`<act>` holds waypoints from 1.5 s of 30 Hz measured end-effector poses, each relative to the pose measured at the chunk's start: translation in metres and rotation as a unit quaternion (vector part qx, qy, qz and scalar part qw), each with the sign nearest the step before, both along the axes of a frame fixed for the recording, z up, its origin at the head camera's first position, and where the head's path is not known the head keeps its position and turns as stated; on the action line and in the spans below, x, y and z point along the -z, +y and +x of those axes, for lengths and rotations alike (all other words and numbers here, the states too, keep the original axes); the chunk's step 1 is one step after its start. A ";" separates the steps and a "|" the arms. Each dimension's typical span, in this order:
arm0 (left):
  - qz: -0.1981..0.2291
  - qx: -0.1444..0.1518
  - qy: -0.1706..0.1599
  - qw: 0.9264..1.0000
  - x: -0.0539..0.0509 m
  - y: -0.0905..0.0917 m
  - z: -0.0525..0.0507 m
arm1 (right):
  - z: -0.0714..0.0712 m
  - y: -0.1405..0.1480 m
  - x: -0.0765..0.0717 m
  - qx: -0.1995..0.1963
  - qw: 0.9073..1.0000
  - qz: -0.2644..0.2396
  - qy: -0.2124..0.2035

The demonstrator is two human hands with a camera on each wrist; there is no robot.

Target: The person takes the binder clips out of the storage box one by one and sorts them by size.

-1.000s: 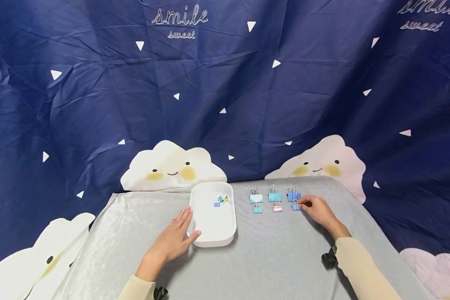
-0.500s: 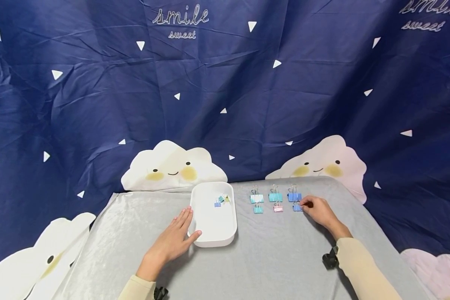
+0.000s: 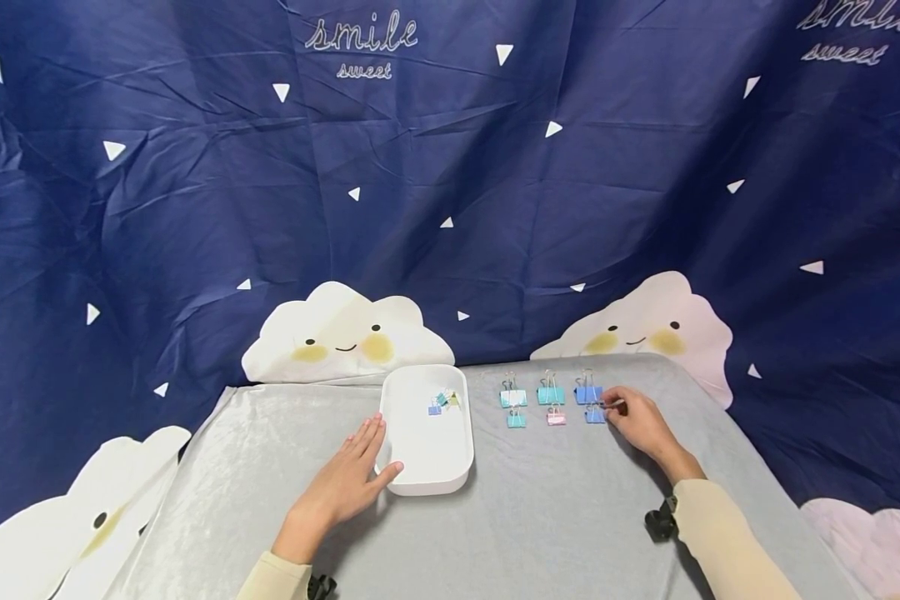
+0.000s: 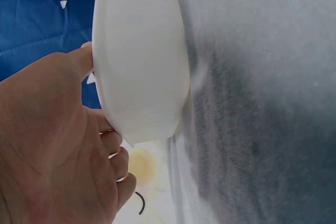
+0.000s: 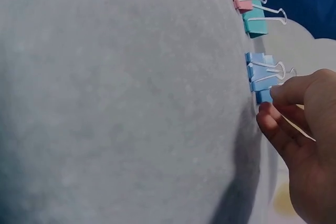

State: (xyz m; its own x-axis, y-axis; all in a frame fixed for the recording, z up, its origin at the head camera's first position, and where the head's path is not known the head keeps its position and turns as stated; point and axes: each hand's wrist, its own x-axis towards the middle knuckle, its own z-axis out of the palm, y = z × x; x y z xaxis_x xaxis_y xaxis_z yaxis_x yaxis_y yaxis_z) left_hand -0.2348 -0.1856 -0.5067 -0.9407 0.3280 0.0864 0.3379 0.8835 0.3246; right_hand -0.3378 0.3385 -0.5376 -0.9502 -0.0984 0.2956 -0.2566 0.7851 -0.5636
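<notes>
My left hand [image 3: 345,479] lies with fairly straight fingers against the left side of a white plastic box [image 3: 427,450], its thumb over the near rim. In the left wrist view the hand [image 4: 58,140] touches the box's rim [image 4: 142,56]. My right hand [image 3: 641,423] has its thumb and fingertips at the right end of a large blue binder clip [image 3: 589,395], seemingly pinching it. Just in front lies a small blue binder clip [image 3: 595,416]. The right wrist view shows the hand [image 5: 304,129] beside the large blue clip [image 5: 264,96], partly hidden behind the small one [image 5: 257,72].
Left of the blue pair stand a teal clip [image 3: 551,395] with a pink one [image 3: 556,417] before it, then a white-and-teal clip [image 3: 513,397] with a small teal one [image 3: 517,420]. Several small clips [image 3: 442,400] lie inside the box. Grey cloth [image 3: 525,517] covers the table.
My right fingertips have shifted from the small blue binder clip slightly away from me, to the end of the large blue one. My left hand and the box stay put.
</notes>
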 end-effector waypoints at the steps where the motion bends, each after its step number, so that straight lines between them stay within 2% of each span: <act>1: 0.000 0.000 0.000 1.000 0.000 0.000 0.000 | 0.000 -0.001 -0.001 0.000 1.000 0.004 0.000; 7: 0.002 -0.002 -0.002 1.000 0.001 -0.002 0.000 | -0.002 -0.019 -0.023 -0.024 0.999 0.018 0.029; 15: 0.002 -0.005 -0.004 1.000 0.001 -0.002 0.000 | -0.003 -0.080 -0.070 -0.112 0.989 0.033 0.088; 21: 0.005 -0.009 -0.006 1.000 0.000 -0.002 0.000 | -0.006 -0.134 -0.105 -0.186 0.978 0.049 0.079; 26: 0.003 -0.009 -0.008 1.000 0.001 -0.002 0.000 | -0.012 -0.175 -0.123 -0.234 0.968 0.070 0.062; 30: 0.001 -0.009 -0.007 1.000 0.001 -0.002 0.000 | -0.017 -0.206 -0.129 -0.254 0.962 0.091 0.041; 34: -0.001 -0.008 -0.007 1.000 0.000 -0.002 0.000 | -0.025 -0.237 -0.128 -0.269 0.955 0.124 0.030; 39: 0.001 -0.003 -0.011 1.000 -0.001 -0.001 0.000 | -0.035 -0.268 -0.121 -0.290 0.941 0.172 0.012; 45: -0.001 -0.001 -0.008 1.000 -0.001 -0.001 0.000 | -0.048 -0.292 -0.109 -0.280 0.938 0.202 -0.029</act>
